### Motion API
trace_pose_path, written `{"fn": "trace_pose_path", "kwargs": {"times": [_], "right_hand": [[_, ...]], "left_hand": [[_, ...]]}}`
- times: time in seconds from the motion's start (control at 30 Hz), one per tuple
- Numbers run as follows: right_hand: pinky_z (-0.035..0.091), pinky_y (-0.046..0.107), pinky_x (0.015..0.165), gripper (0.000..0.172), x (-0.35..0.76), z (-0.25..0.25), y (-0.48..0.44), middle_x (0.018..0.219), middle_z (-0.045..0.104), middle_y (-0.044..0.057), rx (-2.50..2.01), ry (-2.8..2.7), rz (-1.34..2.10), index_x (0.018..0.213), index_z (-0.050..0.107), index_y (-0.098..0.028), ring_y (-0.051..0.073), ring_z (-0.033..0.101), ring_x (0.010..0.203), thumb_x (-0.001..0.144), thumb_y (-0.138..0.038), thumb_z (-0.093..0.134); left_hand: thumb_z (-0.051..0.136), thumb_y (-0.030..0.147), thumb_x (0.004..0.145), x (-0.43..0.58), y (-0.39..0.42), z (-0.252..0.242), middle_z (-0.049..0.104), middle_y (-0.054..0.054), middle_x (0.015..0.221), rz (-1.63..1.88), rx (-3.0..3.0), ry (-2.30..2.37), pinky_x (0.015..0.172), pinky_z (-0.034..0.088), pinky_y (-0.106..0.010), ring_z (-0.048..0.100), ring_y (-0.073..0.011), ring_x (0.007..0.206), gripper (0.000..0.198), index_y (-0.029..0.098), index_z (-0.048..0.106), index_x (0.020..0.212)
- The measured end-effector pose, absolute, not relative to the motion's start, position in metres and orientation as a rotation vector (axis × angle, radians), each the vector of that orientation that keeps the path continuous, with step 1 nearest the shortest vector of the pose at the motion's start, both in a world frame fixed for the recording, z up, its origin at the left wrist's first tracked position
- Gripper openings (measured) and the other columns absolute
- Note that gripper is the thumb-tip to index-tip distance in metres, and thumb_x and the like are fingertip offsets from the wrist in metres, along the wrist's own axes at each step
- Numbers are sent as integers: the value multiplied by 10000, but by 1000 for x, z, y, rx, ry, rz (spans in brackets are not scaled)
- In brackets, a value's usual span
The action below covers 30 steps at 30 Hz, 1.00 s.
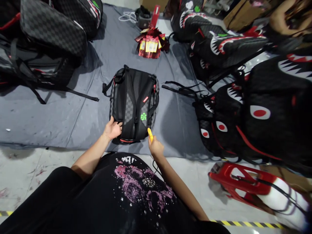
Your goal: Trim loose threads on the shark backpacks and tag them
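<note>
A black and grey checkered backpack (130, 107) lies on the grey cloth in front of me, its shoulder straps facing up. It bears a green print and a small red label. At its near left edge is my left hand (113, 129), palm up with the fingers apart; some fingertips go behind the strap. My right hand (155, 146) is closed around a slim yellow tool (150, 134), whose tip meets the backpack's near right side. The tool's exact kind is too small to make out. A thin black cord (156, 167) hangs below that hand.
Checkered bags (53, 32) are piled at the left. Black shark-mouth backpacks (258, 110) line the right side. Red tags (149, 44) lie on the grey cloth (80, 130) beyond the backpack. A red stool (240, 182) stands at lower right. Another person's arm (280, 18) shows at top right.
</note>
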State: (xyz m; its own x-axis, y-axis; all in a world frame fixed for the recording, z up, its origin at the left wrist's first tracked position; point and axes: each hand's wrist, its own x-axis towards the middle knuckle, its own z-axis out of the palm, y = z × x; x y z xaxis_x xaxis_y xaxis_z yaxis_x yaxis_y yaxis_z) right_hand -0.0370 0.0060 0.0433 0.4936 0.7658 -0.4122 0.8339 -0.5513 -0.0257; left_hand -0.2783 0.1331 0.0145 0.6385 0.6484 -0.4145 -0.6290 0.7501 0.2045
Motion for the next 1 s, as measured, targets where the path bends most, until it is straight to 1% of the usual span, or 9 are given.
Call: {"fn": "trace_pose_path", "kwargs": {"times": [0.2,0.3,0.43,0.57,0.7,0.77,0.83,0.93,1.0], "right_hand": [[469,407,796,404,-33,48,-26,995,688,219,2706,1307,-777,1212,554,-125,331,664,945,973,-405,387],[506,376,767,446,-32,46,-31,985,689,187,2792,1268,-1075,1221,539,-142,289,676,902,990,-422,280],[542,317,657,675,-23,44,-13,844,687,123,2739,1236,-1740,1115,589,-148,207,668,691,989,-505,30],[535,301,625,700,-17,38,7,712,637,72,2650,1153,-2232,1005,608,-145,167,613,576,966,-617,92],[494,239,555,704,-26,26,7,598,550,6,2640,1058,-2507,977,547,-154,132,556,503,956,-634,31],[449,221,476,671,-29,21,5,501,478,-26,2514,1007,-2632,898,546,-161,121,491,422,962,-631,71],[414,219,419,610,-27,19,8,440,455,-35,2328,964,-2733,815,553,-163,117,456,368,953,-646,206],[401,220,385,539,-19,20,13,421,491,-22,2180,943,-2793,759,564,-164,121,472,349,897,-656,393],[413,227,389,511,-16,21,12,445,525,-10,2230,952,-2776,764,568,-167,130,501,367,858,-657,462]], "left_hand": [[419,675,884,-288,131,14,692,-138,974,767,46,391,754,543,-384,671,-278,982,560,159,629,825],[382,679,895,-284,130,11,702,-145,968,707,62,372,805,541,-411,673,-282,991,602,140,650,936],[325,673,914,-285,132,4,717,-161,1003,577,72,369,858,527,-440,684,-288,990,654,125,651,1058],[252,664,931,-291,135,2,721,-183,1017,532,69,393,924,505,-448,684,-290,1020,726,85,619,1171],[206,710,907,-294,136,2,723,-201,1012,504,55,464,990,474,-458,674,-302,1060,834,49,566,1266],[200,729,895,-298,138,1,727,-197,1009,487,42,506,1010,463,-463,675,-302,1060,862,48,551,1289],[210,731,895,-303,140,-1,727,-197,1018,479,44,518,1029,447,-479,673,-307,1064,867,41,539,1304],[235,713,906,-306,141,0,705,-212,1094,469,66,441,1063,411,-497,647,-318,1116,858,23,508,1335],[270,703,909,-302,138,3,680,-224,1153,487,89,372,1081,391,-494,622,-322,1158,848,15,492,1351]]}}
